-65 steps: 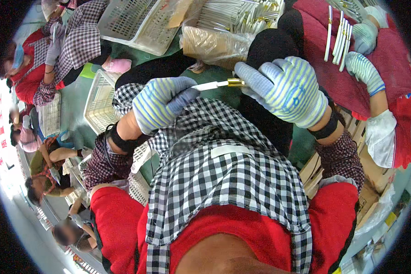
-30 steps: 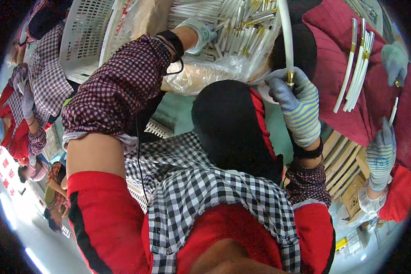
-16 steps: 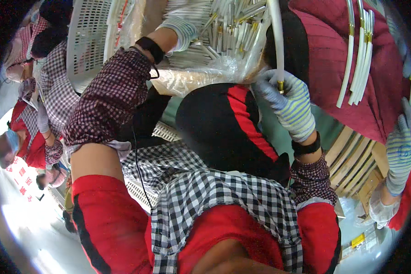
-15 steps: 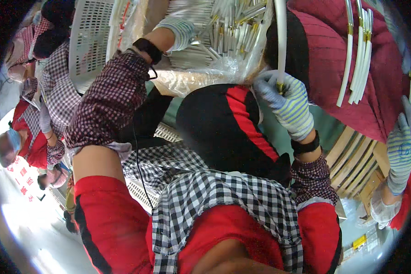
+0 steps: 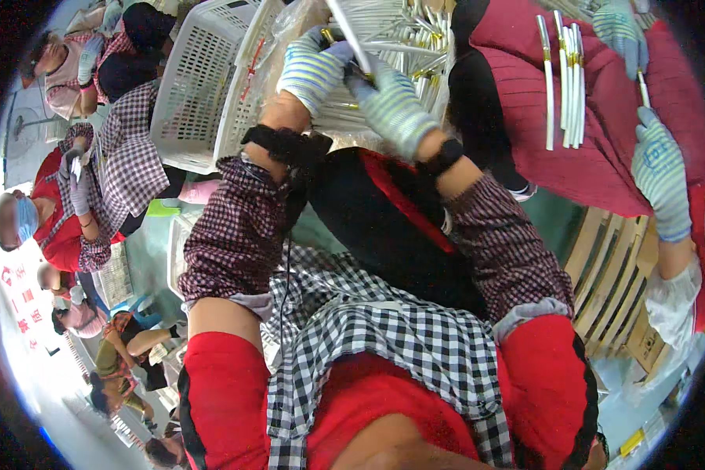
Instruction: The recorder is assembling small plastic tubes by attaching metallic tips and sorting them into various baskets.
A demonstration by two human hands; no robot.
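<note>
**Both gloves closed on one white tube, top centre**

Looking down from the head cam, both hands are bunched together near the top middle of the frame. My left hand (image 5: 311, 66), in a striped knit glove, has its fingers curled in tight, and my right hand (image 5: 390, 106) is right against it, also curled. A thin white tube (image 5: 351, 37) sticks up between them toward the top edge, so I'd call it a two-handed pinch on that tube. Which fingers actually press it I can't tell, since the gloves overlap and hide the contact.

Just behind the hands sits a clear plastic bag of white tubes (image 5: 403, 47) with brass-coloured ends, partly cut off by the top edge. A white plastic basket (image 5: 203, 86) is in the upper left. At the upper right, a co-worker's gloved hand (image 5: 662, 176) sits beside a row of tubes (image 5: 564, 82) lying across a red apron (image 5: 595, 168).
</note>
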